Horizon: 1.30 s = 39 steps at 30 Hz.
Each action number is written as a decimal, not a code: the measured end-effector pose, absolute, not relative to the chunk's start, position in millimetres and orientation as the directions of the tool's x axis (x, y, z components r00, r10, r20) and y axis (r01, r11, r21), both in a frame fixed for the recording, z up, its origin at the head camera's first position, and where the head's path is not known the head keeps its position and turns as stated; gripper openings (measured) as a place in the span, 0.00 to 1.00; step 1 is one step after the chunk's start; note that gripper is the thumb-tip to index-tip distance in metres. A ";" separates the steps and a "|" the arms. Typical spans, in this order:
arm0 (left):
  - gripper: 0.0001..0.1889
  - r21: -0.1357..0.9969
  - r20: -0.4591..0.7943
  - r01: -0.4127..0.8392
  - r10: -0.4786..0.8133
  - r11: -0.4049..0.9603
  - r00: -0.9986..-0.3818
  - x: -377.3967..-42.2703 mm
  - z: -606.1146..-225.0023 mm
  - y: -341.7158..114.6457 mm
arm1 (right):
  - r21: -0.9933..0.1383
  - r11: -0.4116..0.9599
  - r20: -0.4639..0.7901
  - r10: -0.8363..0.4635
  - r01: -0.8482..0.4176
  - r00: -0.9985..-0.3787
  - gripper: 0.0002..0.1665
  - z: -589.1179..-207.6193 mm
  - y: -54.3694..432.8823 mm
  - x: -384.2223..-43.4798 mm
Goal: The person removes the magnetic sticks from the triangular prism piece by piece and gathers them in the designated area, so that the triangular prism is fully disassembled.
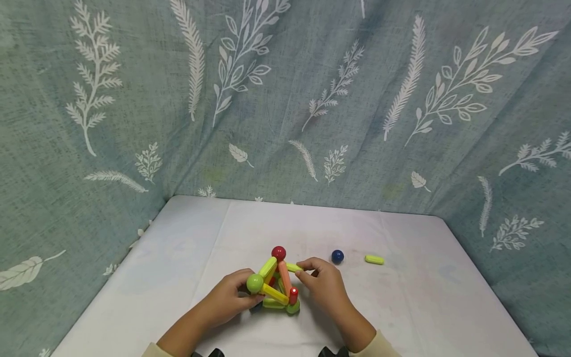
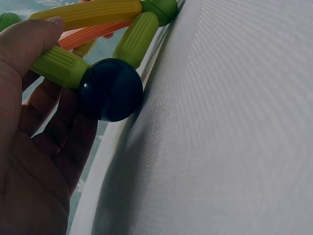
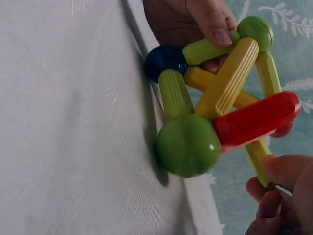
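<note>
A frame of coloured rods and balls stands on the table between both hands. Its red ball (image 1: pixel 278 253) is at the top, a green ball (image 1: pixel 255 283) at the left, another green ball (image 3: pixel 189 146) low at the front, and a dark blue ball (image 2: pixel 111 90) low by the left hand. My left hand (image 1: pixel 234 295) holds a light green rod (image 2: pixel 61 67) of the frame between thumb and fingers. Thumb and fingertips of my right hand (image 1: pixel 327 285) pinch the end of a yellow-green rod (image 1: pixel 293 267) reaching from the frame. A red rod (image 3: pixel 258 119) juts from the low green ball.
Behind the right hand, a loose dark blue ball (image 1: pixel 337 256) lies on the white-covered table (image 1: pixel 428 307). Farther right is a loose yellow-green rod (image 1: pixel 374 259). A leaf-patterned curtain (image 1: pixel 276 139) hangs along the table's back and sides.
</note>
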<state>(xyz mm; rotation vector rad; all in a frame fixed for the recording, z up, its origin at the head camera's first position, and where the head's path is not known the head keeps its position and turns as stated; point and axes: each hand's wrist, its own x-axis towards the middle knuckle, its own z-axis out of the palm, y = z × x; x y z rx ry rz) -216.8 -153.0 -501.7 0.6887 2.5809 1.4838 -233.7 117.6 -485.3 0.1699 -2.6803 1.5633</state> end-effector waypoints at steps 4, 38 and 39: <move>0.10 0.836 0.141 0.334 0.418 0.434 -0.897 -217.2 -500.3 -152.4 | -0.867 0.491 0.065 -0.064 -0.089 -0.996 0.09 -485.2 119.7 -234.6; 0.09 0.838 0.131 0.328 0.422 0.437 -0.897 -216.3 -503.2 -152.4 | -0.736 0.673 0.063 0.174 0.072 -0.983 0.15 -481.0 244.4 -248.8; 0.09 0.839 0.130 0.327 0.423 0.435 -0.897 -216.6 -502.9 -152.5 | -0.720 0.689 0.063 0.178 0.079 -0.982 0.15 -481.5 250.4 -249.0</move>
